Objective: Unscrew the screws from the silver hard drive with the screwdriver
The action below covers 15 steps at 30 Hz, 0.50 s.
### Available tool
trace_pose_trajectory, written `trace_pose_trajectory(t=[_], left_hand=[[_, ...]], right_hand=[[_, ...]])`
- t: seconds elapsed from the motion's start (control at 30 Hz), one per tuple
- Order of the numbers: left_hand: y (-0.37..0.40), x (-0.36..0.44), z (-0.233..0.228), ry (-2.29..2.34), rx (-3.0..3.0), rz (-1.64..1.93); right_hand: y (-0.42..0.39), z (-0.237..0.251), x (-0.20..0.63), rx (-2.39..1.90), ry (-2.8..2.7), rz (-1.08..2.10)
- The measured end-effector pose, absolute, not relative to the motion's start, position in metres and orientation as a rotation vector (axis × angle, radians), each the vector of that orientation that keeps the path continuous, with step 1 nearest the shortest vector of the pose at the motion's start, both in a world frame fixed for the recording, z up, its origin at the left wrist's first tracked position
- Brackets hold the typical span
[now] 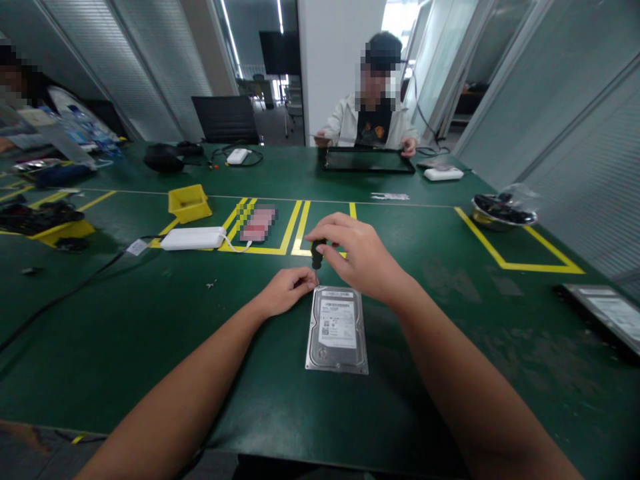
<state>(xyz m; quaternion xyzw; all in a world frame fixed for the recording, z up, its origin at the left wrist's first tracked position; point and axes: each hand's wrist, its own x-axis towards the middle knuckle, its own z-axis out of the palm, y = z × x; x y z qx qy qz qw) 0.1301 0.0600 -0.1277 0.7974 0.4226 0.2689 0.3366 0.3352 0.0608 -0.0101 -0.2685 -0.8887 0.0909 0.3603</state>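
Observation:
A silver hard drive [337, 330] with a white label lies flat on the green table in front of me. My right hand [353, 250] grips the dark handle of a screwdriver [317, 255], which stands upright over the drive's far left corner. Closed at that same corner, my left hand [290, 290] has its fingertips pressed together by the screwdriver's shaft. Whether those fingers pinch the shaft, a screw or just the drive's edge cannot be made out. The screwdriver's tip is hidden by the fingers.
Left of centre are a white power strip [194, 238], a yellow bin [189, 203] and a phone [259, 224]. More hard drives [607, 310] lie at the right edge, below a bowl of dark parts [504, 212]. Across the table a person holds a black frame [370, 161].

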Motion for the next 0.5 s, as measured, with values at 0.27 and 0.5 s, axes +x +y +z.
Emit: trace_pose_trajectory(t=[0.27,0.5], left_hand=[[0.0599,0.1305,-0.1266,1.088,2.076,0.713],[0.0586,0.1306,-0.1254,1.108,2.076,0.707]], right_hand=[[0.062,-0.0129,0.3325,-0.658,-2.257,0.257],[0.0631,-0.0129,0.3351,-0.68,-2.241,0.304]])
